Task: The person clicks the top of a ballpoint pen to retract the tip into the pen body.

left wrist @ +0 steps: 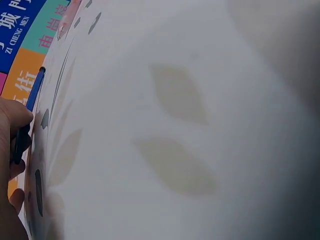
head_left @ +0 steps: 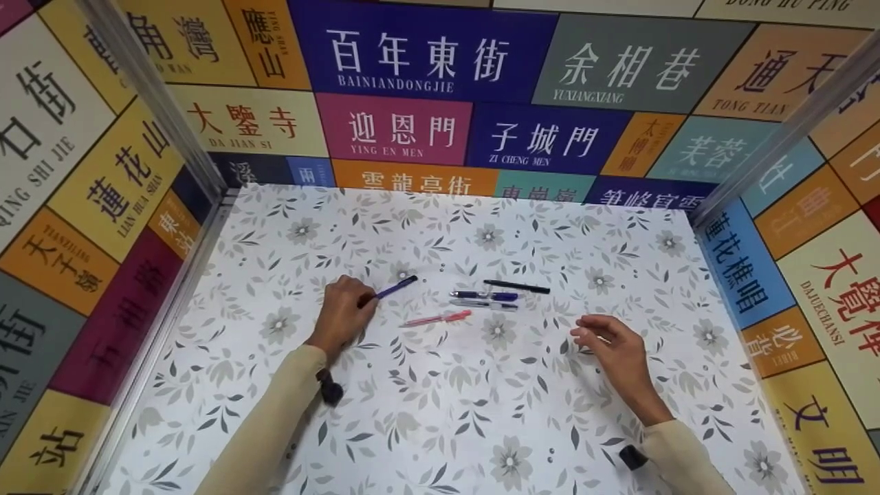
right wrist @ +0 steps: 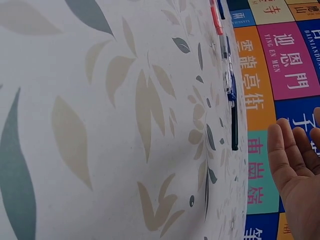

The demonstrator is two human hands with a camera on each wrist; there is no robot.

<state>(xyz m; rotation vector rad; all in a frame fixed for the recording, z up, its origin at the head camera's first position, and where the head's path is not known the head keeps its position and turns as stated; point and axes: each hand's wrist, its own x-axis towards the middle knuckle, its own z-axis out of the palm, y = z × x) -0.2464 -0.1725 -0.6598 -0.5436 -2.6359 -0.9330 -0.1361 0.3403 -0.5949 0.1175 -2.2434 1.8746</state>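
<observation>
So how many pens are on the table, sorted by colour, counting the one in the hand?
Blue pen held by the left hand: 1
Blue pens lying together: 2
Pink pen: 1
Black pen: 1
Total: 5

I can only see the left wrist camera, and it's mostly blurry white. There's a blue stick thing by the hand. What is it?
Observer: It is a slim blue plastic pen, and the left hand grips its lower end, tip raised toward the back wall.
Operator: Are there more pens?
Observer: Yes, four more lie on the flowered white tabletop: a thin pink pen, a clear pen with a blue cap, a clear grey-ended pen just in front of it, and a thin black pen.
Operator: What is the other hand doing?
Observer: The right hand holds nothing; its fingers are relaxed, right of the pens.
</observation>
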